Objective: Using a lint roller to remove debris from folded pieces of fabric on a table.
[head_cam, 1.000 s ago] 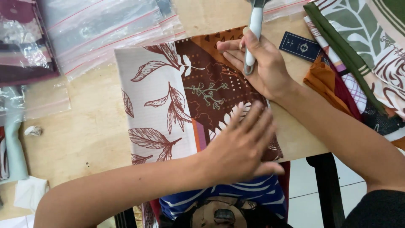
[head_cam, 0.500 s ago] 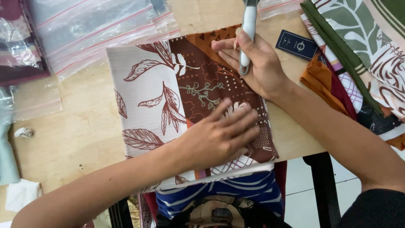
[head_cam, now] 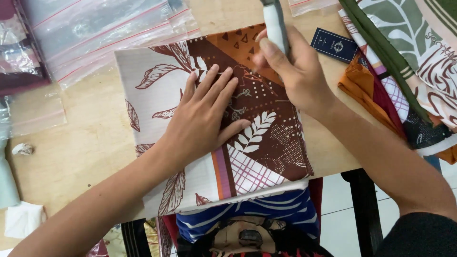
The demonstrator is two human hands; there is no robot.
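A folded patterned cloth (head_cam: 157, 95), cream and brown with leaf prints, lies on the wooden table (head_cam: 76, 152). My left hand (head_cam: 204, 114) rests flat on its middle, fingers spread and pointing away from me. My right hand (head_cam: 290, 66) is closed around a light grey tool handle (head_cam: 275, 24) and holds it upright over the cloth's far brown part. The tool's tip is hidden behind my fingers.
Clear zip bags (head_cam: 95, 33) lie at the far left. A stack of patterned cloths (head_cam: 409, 62) and a small dark blue card (head_cam: 334, 45) sit at the right. A crumpled white scrap (head_cam: 22, 149) lies near the left edge. More fabrics (head_cam: 247, 219) hang below the table's near edge.
My left hand has slid from the cloth's near corner up to its middle. My right hand with the tool has stayed over the cloth's far part. The cloth appears nearer in view.
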